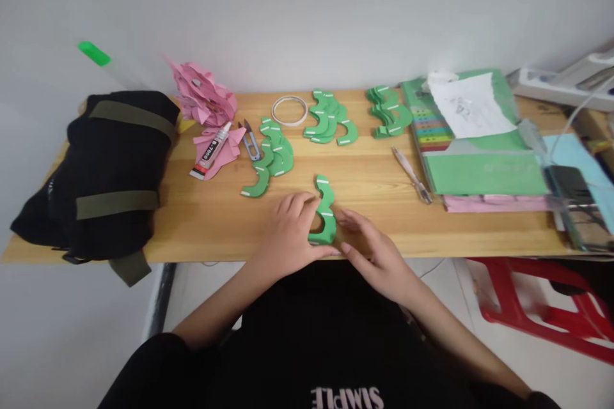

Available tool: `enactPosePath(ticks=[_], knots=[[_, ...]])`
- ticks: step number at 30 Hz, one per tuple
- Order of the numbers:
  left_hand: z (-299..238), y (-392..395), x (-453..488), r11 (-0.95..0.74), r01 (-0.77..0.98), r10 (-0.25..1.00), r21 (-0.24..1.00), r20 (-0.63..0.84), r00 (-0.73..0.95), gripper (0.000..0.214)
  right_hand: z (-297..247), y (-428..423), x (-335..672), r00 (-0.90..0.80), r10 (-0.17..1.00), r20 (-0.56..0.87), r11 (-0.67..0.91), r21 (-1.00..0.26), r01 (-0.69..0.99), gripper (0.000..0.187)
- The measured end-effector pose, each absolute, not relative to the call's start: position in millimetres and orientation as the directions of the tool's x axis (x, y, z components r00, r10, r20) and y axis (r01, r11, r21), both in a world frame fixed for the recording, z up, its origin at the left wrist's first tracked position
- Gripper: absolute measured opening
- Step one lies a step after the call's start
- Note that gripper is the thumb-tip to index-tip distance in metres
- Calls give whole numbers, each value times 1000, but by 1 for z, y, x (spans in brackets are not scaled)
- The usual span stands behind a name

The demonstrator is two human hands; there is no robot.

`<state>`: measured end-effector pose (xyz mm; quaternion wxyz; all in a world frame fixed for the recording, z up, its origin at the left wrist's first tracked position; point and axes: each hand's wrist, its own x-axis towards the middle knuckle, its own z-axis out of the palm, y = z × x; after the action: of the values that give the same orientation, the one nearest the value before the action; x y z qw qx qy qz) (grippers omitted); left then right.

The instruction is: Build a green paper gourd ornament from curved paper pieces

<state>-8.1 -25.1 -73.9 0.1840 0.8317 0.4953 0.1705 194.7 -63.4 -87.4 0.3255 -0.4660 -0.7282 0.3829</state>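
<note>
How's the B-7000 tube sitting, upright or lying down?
Lying down: the tube stretches lengthwise over pink paper, label facing up.

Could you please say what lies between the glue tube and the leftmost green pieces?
The head view shows part of the pink paper, then a pair of blue-handled snips.

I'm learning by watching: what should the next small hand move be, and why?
Probably bring the right hand inward to steady the green curved paper pieces between the hands: it lies open by their right side, seemingly holding nothing, while the left hand curls about their left side.
</note>
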Motion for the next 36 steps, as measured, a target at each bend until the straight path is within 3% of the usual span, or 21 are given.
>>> enactPosePath(ticks=[2, 5, 8, 12, 20, 24, 27, 30, 33, 36], knots=[[-74, -30, -9, -421, 781, 895, 461, 72, 440, 85, -89, -64, 192, -322, 939, 124, 257, -873, 415, 49], [-77, -32, -12, -373, 784, 916, 496, 65, 395, 66, -94, -64, 190, -248, 962, 117, 209, -898, 387, 42], [-78, -32, -16, -328, 724, 928, 608, 64, 366, 35, -99, -65, 189, -188, 977, 97, 161, -916, 367, 36], [-78, -32, -22, -211, 591, 964, 779, 67, 255, 14, -100, -66, 187, -154, 984, 86, 134, -932, 336, 30], [-84, -37, -23, -53, 385, 997, 922, 25, 79, 27, -96, -56, 177, -106, 984, 140, 171, -903, 395, 20], [-89, -42, -17, 79, 120, 992, 990, -90, 91, 31, -94, -49, 171, -171, 960, 220, 278, -795, 538, 21], [-94, -47, -16, 84, 132, 988, 988, -100, 115, 38, -96, -45, 169, -247, 942, 229, 336, -695, 636, 26], [-95, -46, -21, -129, 425, 990, 896, 90, 111, 46, -97, -40, 172, -305, 926, 222, 372, -673, 639, 28], [-91, -35, -28, -425, 718, 904, 551, 292, 311, 54, -95, -27, 175, -318, 918, 238, 391, -682, 618, 26], [-82, -18, -33, -616, 722, 786, 315, 187, 589, 61, -93, -6, 178, -356, 904, 238, 421, -647, 636, 25]])
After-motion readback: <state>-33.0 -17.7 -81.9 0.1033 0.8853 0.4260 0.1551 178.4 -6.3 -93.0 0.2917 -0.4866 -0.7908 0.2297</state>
